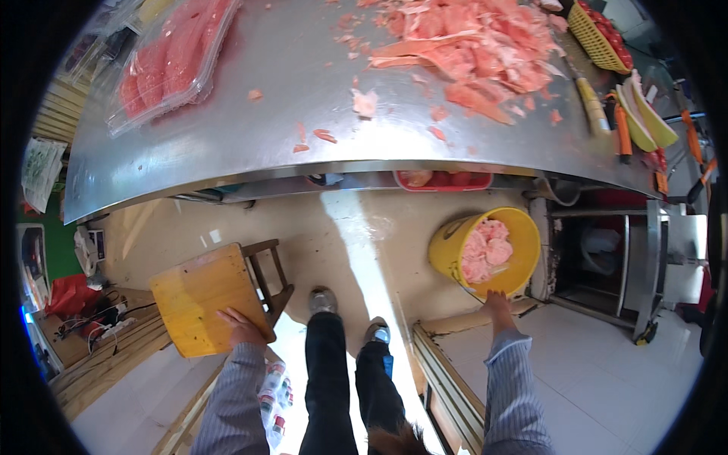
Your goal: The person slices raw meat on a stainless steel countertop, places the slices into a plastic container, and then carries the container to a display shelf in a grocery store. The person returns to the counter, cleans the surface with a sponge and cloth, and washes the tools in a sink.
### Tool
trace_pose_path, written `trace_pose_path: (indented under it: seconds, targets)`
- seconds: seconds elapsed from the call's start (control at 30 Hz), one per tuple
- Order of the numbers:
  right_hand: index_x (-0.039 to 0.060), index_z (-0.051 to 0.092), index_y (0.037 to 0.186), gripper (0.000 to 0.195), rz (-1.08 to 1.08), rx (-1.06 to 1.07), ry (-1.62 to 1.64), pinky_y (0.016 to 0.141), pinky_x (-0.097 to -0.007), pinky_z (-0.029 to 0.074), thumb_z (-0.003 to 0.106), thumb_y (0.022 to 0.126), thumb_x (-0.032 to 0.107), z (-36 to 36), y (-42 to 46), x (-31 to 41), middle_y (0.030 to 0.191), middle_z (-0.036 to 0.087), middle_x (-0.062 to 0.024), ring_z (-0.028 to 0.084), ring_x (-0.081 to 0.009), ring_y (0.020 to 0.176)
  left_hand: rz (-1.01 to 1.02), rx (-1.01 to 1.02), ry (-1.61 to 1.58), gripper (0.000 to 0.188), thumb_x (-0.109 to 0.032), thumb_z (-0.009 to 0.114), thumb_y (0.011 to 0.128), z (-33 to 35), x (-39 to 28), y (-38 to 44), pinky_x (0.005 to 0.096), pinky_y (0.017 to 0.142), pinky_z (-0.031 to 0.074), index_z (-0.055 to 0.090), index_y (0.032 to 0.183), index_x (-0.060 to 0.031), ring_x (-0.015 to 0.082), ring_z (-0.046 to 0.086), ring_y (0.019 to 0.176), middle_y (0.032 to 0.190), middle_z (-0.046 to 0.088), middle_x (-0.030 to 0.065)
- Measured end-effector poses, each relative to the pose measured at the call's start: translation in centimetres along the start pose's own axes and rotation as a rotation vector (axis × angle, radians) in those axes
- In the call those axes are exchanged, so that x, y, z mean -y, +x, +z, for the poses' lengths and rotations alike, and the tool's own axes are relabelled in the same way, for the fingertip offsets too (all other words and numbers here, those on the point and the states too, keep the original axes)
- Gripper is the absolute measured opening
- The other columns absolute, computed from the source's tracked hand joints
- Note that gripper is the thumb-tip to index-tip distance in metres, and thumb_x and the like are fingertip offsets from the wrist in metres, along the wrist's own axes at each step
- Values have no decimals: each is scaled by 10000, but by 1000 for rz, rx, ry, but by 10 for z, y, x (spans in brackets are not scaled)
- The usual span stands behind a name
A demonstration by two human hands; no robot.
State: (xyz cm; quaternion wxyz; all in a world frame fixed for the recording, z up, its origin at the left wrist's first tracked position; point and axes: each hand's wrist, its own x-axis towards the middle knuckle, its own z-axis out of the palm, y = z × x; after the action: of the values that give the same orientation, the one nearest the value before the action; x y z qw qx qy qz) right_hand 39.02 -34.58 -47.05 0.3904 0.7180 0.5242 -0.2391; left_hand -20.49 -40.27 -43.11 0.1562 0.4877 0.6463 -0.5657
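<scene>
My left hand point(245, 330) grips the near edge of a yellow-topped wooden stool point(199, 296), fingers lying over the seat and thumb hidden. On the other side, my right hand point(497, 308) has its fingers hooked over the near rim of a yellow plastic bucket point(446, 247). Pink, pulpy scraps point(486, 253) lie inside the bucket, which stands on the floor. Above both hands runs a stainless steel table point(273, 136). It bears a heap of pink peelings point(478, 51), perhaps fruit membrane, and a clear plastic box point(170, 62) of long red pieces.
A yellow-handled knife point(591, 105), orange-handled tools point(623, 131) and green-edged rind pieces point(651, 111) lie at the table's right. Under it sits a red tray point(443, 181). A raised door track point(446, 375) crosses the floor; cables point(108, 327) lie left, wrapped bottles point(276, 392) near my leg.
</scene>
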Motion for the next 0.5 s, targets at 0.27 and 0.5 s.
trace_pose_path:
  seconds: [0.27,0.5]
  targets:
    - [98,618,915,258,-102,-94,-138,719,-368,477,527,732,257,-83,-6,49,926,627,-112,602,-250,871,58,24,-18,705,-236,453,814,13,10,0,299,637,523,87,1318,92,498,135,1239,1385,21,286]
    - [182,647,973,257,-135,-37,-305,748,-368,456,467,794,225,-98,14,130,1011,624,-10,588,-182,939,11,-51,-327,779,-304,481,802,13,13,-4,318,611,515,51,1326,79,503,248,1188,1387,3,285]
